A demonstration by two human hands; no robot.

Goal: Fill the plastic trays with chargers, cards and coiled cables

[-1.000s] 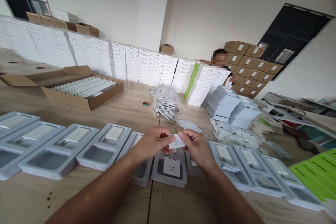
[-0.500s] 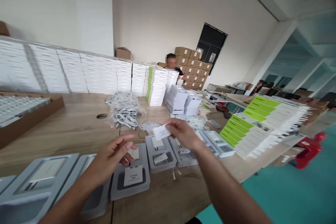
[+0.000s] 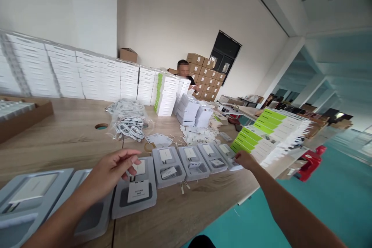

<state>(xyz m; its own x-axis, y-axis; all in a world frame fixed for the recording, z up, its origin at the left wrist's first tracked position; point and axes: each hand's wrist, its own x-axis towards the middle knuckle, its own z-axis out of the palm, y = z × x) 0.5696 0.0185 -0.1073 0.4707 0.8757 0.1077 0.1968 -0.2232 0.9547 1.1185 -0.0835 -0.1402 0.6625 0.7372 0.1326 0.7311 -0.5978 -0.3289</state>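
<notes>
My left hand hovers over a grey moulded tray, its fingers loosely bent and apart with nothing visible in them. A white printed card lies in that tray's lower compartment. Out to the right, my right hand reaches to the farthest grey tray in the row, fingers closed at its lower compartment. Whatever they pinch is hidden. Between the hands stand more trays, among them one with a folded white card and another with a small white card.
Behind the trays lie bagged cables and a scatter of white pieces. White box stacks line the back. Green-and-white boxes stand at right, near a red stool. A person is across the table.
My right hand has moved right and down from above the middle trays to the last tray; the white card it held no longer shows. My left hand stays bent over its tray.
</notes>
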